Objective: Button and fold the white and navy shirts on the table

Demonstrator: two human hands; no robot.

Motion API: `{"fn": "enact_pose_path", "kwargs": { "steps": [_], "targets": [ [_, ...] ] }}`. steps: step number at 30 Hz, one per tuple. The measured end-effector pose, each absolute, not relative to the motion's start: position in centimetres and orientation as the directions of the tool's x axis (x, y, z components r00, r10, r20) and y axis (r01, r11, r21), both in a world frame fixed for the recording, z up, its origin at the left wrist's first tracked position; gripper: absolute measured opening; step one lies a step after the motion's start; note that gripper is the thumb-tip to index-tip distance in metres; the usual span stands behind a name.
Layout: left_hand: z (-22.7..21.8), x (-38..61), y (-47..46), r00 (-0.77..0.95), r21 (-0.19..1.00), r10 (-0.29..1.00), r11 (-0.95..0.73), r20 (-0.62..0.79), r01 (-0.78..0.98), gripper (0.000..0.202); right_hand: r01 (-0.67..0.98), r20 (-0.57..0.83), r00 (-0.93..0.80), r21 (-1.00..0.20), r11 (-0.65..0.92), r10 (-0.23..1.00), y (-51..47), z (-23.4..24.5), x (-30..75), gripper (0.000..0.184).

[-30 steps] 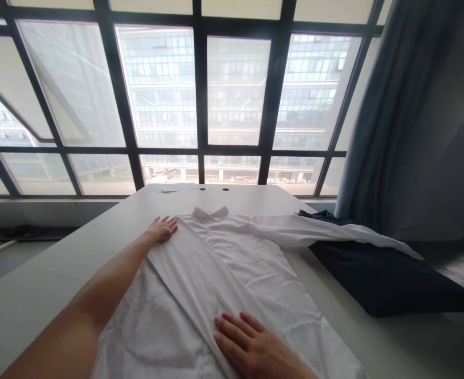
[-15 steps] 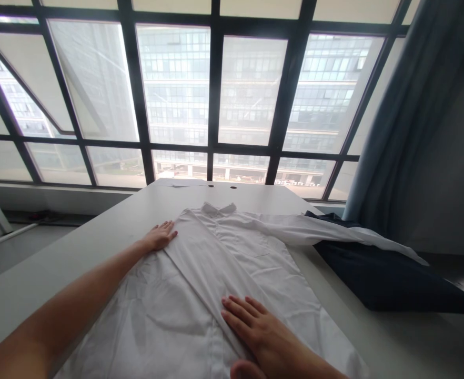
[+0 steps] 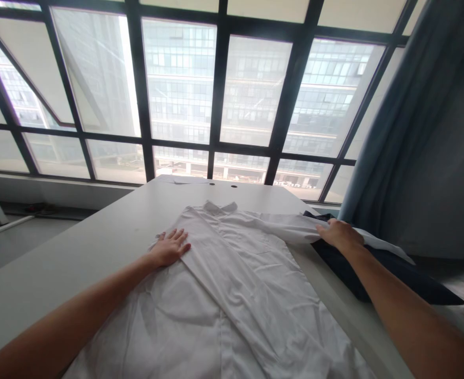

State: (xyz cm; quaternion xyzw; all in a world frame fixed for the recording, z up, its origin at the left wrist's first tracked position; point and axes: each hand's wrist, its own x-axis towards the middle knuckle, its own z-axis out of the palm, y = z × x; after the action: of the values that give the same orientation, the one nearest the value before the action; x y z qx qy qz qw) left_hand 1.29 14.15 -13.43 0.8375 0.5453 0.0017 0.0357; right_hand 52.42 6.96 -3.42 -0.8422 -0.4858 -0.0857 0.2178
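Observation:
A white button-up shirt (image 3: 232,295) lies flat on the white table, collar (image 3: 218,207) toward the window, with its front creased and one side folded inward. My left hand (image 3: 170,249) rests palm down on the shirt near the shoulder, fingers spread. One long sleeve (image 3: 291,229) stretches right, and my right hand (image 3: 339,235) lies on it with fingers together. Whether those fingers grip the cloth is hidden. The sleeve's far end passes over a dark navy cloth (image 3: 421,281).
The white table (image 3: 78,247) ends at the window, with a paper sheet (image 3: 182,180) and two round holes at its far end. Large gridded windows (image 3: 180,95) stand behind it. A blue-grey curtain (image 3: 390,131) hangs at right.
My right hand has moved from the lower shirt front up and right onto the sleeve. My left hand has shifted slightly right on the shirt, and the view has tilted a little.

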Motion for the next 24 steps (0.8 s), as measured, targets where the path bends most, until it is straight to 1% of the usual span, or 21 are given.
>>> {"fn": "enact_pose_path", "kwargs": {
  "steps": [3,5,7,8,10,11,13,15,17,18,19,20,21,22,23,24],
  "targets": [
    [-13.8,1.7,13.5,0.405,0.077,0.914,-0.402,-0.029,0.912,0.067,0.759,0.248,0.651,-0.215,-0.615,0.717,6.6,-3.3,56.6,0.038],
    [-13.9,1.9,13.1,0.406,0.085,0.914,-0.404,-0.015,0.911,0.068,0.726,0.219,0.688,-0.179,-0.664,0.692,6.0,-3.9,58.4,0.034],
    [-14.0,2.0,12.7,0.402,0.093,0.915,-0.401,0.003,0.911,0.068,0.678,0.188,0.735,-0.173,-0.714,0.652,5.5,-4.5,59.8,0.032],
    [-14.0,2.0,12.6,0.401,0.099,0.916,-0.400,0.010,0.911,0.067,0.663,0.191,0.748,-0.170,-0.729,0.636,5.3,-4.6,60.5,0.027],
    [-14.1,1.9,12.5,0.406,0.110,0.914,-0.406,0.027,0.907,0.066,0.684,0.266,0.722,-0.135,-0.717,0.639,5.1,-4.0,61.7,0.017],
    [-14.1,1.9,12.5,0.409,0.116,0.912,-0.411,0.038,0.904,0.066,0.707,0.317,0.690,-0.106,-0.699,0.651,5.2,-3.3,62.2,0.016],
    [-14.2,1.8,12.5,0.415,0.129,0.908,-0.420,0.064,0.898,0.064,0.749,0.367,0.630,-0.055,-0.660,0.684,5.8,-0.8,62.2,0.020],
    [-14.3,1.7,12.5,0.412,0.138,0.907,-0.420,0.082,0.897,0.063,0.762,0.300,0.630,-0.059,-0.645,0.716,6.6,2.4,60.5,0.025],
    [-14.2,1.8,12.4,0.403,0.136,0.912,-0.410,0.076,0.902,0.063,0.865,0.363,0.489,-0.086,-0.494,0.793,7.2,5.5,56.5,0.037],
    [-14.1,1.8,12.3,0.399,0.132,0.914,-0.406,0.072,0.905,0.063,0.874,0.358,0.478,-0.108,-0.473,0.802,7.2,6.7,53.8,0.034],
    [-14.0,1.9,12.2,0.395,0.126,0.916,-0.401,0.070,0.907,0.063,0.904,0.324,0.427,-0.135,-0.405,0.844,7.0,7.7,50.6,0.030],
    [-13.9,1.9,12.1,0.390,0.123,0.918,-0.396,0.070,0.910,0.062,0.933,0.253,0.347,-0.188,-0.306,0.903,6.5,8.5,47.3,0.032],
    [-13.9,1.9,12.0,0.384,0.123,0.920,-0.391,0.076,0.912,0.061,0.943,0.151,0.213,-0.289,-0.163,0.965,5.8,8.9,44.0,0.040],
    [-13.8,1.9,11.9,0.378,0.128,0.921,-0.387,0.090,0.913,0.059,0.905,0.012,0.040,-0.424,-0.031,0.999,5.0,9.1,40.9,0.053],
    [-13.7,1.9,11.8,0.375,0.139,0.920,-0.388,0.112,0.911,0.056,0.830,-0.113,-0.139,-0.555,0.053,0.984,4.1,8.9,38.1,0.070],
    [-13.6,1.8,11.6,0.378,0.157,0.915,-0.398,0.141,0.904,0.053,0.767,-0.228,-0.292,-0.636,0.085,0.929,3.2,8.6,35.9,0.085]
  ]
}}
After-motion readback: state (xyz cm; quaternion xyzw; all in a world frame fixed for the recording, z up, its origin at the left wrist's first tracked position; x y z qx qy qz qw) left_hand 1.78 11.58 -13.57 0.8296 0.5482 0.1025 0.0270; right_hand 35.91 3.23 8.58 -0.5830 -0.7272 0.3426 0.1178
